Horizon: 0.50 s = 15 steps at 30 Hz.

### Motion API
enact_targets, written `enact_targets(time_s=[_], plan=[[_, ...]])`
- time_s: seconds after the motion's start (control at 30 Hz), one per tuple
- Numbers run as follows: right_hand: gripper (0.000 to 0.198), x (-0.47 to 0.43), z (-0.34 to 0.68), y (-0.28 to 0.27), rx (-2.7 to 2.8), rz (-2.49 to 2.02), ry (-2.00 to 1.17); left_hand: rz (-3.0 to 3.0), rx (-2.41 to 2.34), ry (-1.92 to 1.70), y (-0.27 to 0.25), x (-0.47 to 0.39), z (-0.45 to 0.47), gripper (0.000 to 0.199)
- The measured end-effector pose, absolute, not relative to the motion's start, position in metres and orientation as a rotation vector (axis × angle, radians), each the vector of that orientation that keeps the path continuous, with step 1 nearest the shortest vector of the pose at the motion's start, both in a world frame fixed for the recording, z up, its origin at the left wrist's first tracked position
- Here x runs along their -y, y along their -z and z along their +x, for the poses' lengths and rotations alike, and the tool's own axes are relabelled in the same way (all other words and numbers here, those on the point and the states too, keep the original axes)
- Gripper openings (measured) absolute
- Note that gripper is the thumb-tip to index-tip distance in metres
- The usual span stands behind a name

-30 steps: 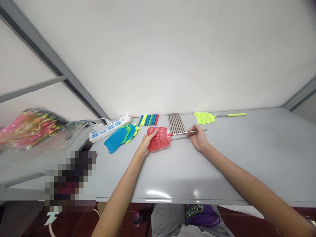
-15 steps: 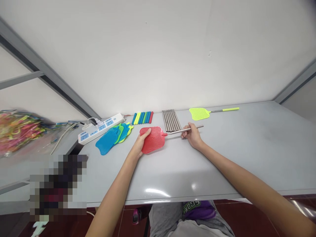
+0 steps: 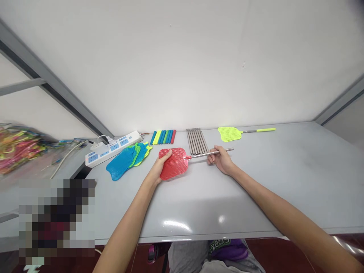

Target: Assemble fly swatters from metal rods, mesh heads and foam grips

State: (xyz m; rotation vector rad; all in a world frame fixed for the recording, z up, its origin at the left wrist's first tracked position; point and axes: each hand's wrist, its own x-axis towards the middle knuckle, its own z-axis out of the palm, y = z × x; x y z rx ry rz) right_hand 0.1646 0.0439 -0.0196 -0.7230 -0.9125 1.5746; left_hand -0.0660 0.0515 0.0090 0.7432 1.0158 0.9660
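My left hand (image 3: 159,166) grips the left edge of a red fly swatter head (image 3: 174,165), thumb on top of the mesh. A metal rod (image 3: 200,155) is joined to the neck of that head and points right. Around the rod, the fingers of my right hand (image 3: 221,159) are closed, and the rod's bare end sticks out past them. Just behind, a row of several metal rods (image 3: 196,141) lies on the table. A yellow-green fly swatter (image 3: 229,134) with a rod and a matching grip rests farther back on the right.
Several coloured handle grips (image 3: 163,137) lie in a row near the wall. Left of them are stacked blue, green and yellow swatter heads (image 3: 121,163) beside a white power strip (image 3: 132,136) with plugged cables. Bagged colourful items (image 3: 19,149) sit at far left on the grey table (image 3: 284,182).
The view has shifted slightly. Both hands keep their hold on the red swatter head and rod, with little visible movement.
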Motion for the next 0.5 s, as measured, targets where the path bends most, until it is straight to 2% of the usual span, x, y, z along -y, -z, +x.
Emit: enact_targets(time_s=[0.2, 0.5], plan=[[0.044, -0.0414, 0.1668, 0.0175, 0.999, -0.693, -1.668, 0.733, -1.037, -0.910, -0.0085, -0.0511, -0.0697, 0.035], [0.047, -0.0441, 0.1669, 0.0217, 1.045, -0.666, -1.638, 0.758, -1.082, -0.925, -0.0097, -0.0510, -0.0700, 0.037]])
